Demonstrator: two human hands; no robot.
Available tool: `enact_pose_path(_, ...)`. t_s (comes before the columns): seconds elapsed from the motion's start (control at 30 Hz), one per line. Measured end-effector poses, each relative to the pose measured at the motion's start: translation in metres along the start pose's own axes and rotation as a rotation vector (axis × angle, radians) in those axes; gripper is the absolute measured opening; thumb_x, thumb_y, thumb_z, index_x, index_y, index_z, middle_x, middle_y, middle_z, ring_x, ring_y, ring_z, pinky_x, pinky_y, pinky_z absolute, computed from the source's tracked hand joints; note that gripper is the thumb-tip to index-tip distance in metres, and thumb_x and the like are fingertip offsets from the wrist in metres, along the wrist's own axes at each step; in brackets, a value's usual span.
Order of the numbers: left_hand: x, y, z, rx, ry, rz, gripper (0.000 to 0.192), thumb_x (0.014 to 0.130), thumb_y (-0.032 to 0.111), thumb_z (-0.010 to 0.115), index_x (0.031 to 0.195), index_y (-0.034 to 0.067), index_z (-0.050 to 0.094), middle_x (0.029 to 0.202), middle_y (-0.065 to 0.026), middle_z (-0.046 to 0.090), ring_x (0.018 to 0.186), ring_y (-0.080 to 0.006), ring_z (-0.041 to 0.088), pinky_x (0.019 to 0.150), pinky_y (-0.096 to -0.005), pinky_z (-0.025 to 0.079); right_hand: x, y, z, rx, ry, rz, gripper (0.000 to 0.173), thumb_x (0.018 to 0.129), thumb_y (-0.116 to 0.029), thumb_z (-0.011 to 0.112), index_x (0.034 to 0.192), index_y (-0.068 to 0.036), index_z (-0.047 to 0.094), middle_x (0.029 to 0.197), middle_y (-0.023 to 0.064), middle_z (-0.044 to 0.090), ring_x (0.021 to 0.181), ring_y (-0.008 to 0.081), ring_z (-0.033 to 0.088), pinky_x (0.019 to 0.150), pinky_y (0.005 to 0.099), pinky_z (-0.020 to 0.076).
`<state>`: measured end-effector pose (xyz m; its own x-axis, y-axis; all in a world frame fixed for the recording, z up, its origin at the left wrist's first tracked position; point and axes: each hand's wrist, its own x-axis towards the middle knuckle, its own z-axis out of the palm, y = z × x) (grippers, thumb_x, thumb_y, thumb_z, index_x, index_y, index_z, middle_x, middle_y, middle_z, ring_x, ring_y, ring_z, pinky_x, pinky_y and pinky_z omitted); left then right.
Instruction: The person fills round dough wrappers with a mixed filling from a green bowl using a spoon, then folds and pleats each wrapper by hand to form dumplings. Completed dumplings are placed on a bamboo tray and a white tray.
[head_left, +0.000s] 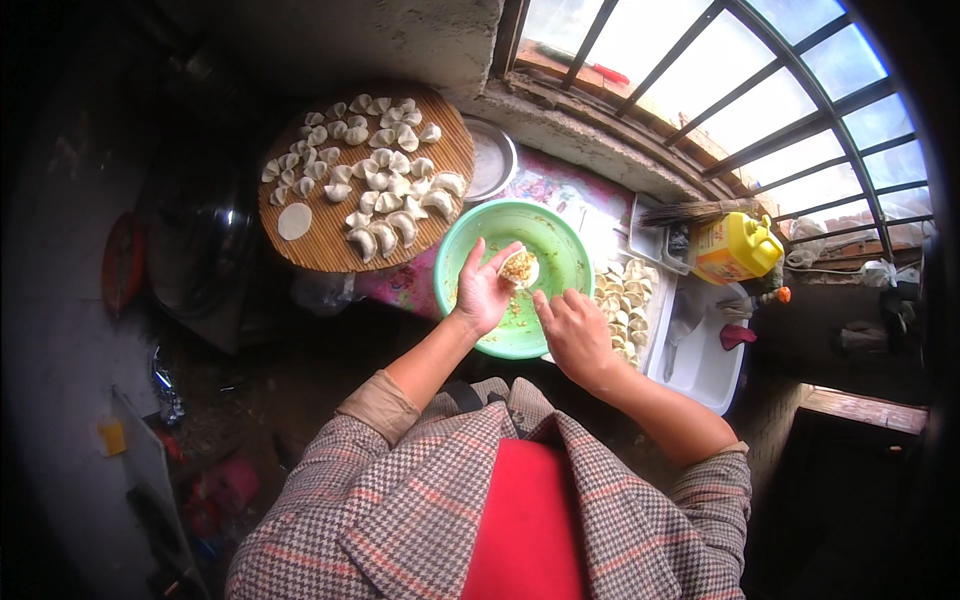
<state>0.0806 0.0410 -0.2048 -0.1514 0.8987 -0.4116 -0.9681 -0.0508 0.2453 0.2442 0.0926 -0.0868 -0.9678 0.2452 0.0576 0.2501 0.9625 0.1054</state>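
Above a green plastic basin (576, 259), my left hand (481, 291) cradles a round dumpling wrapper (519, 268) on its fingers, with chopped filling heaped on the dough. My right hand (576, 330) is closed around a small utensil, mostly hidden by the fingers; its thin end reaches the wrapper's lower edge. Bits of filling (517, 309) cling to the basin's bottom and walls. To the left, a round ribbed board (315, 251) carries many shaped dumplings (390, 180) and one flat bare wrapper (295, 221). More dumplings (626, 300) sit in close rows right of the basin.
A round metal tray (491, 157) lies behind the basin on a floral tablecloth (551, 176). At right stand a white plastic tub (709, 375), a yellow jug (739, 247) and a straw brush (697, 211). A barred window (697, 82) rises beyond the sill.
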Motion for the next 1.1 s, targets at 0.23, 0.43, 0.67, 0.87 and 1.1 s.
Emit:
enact_pose_path(0.23, -0.005, 0.005, 0.004, 0.002, -0.006, 0.003, 0.082, 0.094, 0.066, 0.047, 0.142, -0.001, 0.048, 0.126, -0.0129, 0.062, 0.115, -0.0233, 0.058, 0.106, -0.0348, 0.040, -0.004, 0.013, -0.021, 0.126, 0.023, 0.055, 0.040, 0.078, -0.010, 0.062, 0.117, -0.004, 0.067, 0.084, 0.0068, 0.058, 0.087, 0.0234, 0.056, 0.076, 0.0347, 0.0478)
enact_pose_path(0.43, -0.002, 0.007, 0.001, -0.020, -0.040, 0.003, 0.082, 0.093, 0.067, 0.047, 0.142, 0.000, 0.048, 0.128, -0.0131, 0.061, 0.119, -0.0238, 0.057, 0.105, -0.0369, 0.040, -0.001, 0.007, -0.009, 0.175, 0.060, 0.051, 0.040, 0.076, -0.008, 0.063, 0.116, -0.005, 0.067, 0.083, 0.0076, 0.057, 0.086, 0.0247, 0.056, 0.075, 0.0365, 0.0475)
enact_pose_path(0.67, -0.011, 0.023, 0.000, -0.116, -0.088, -0.068, 0.083, 0.092, 0.067, 0.049, 0.140, -0.001, 0.050, 0.136, -0.0170, 0.058, 0.124, -0.0319, 0.056, 0.112, -0.0468, 0.039, -0.027, 0.028, -0.028, 0.352, 0.176, 0.240, 0.023, 0.083, -0.004, 0.066, 0.103, -0.009, 0.074, 0.073, 0.0078, 0.056, 0.072, 0.0260, 0.058, 0.061, 0.0402, 0.0484)
enact_pose_path(0.87, -0.017, 0.031, -0.005, -0.094, -0.131, -0.134, 0.084, 0.093, 0.068, 0.048, 0.134, -0.005, 0.055, 0.137, -0.0194, 0.059, 0.124, -0.0321, 0.058, 0.108, -0.0472, 0.044, -0.024, 0.043, -0.026, 1.079, 0.002, 0.775, 0.022, 0.095, -0.014, 0.064, 0.111, -0.001, 0.073, 0.088, 0.0141, 0.074, 0.078, 0.0202, 0.069, 0.074, 0.0304, 0.0527)
enact_pose_path(1.1, -0.034, 0.044, -0.001, 0.057, -0.146, -0.237, 0.084, 0.095, 0.066, 0.045, 0.132, -0.009, 0.055, 0.134, -0.0227, 0.060, 0.122, -0.0322, 0.060, 0.108, -0.0477, 0.045, -0.012, 0.042, -0.011, 1.236, -0.151, 0.603, 0.026, 0.097, -0.018, 0.064, 0.115, -0.001, 0.072, 0.085, 0.0069, 0.073, 0.080, 0.0123, 0.063, 0.077, 0.0299, 0.0516)
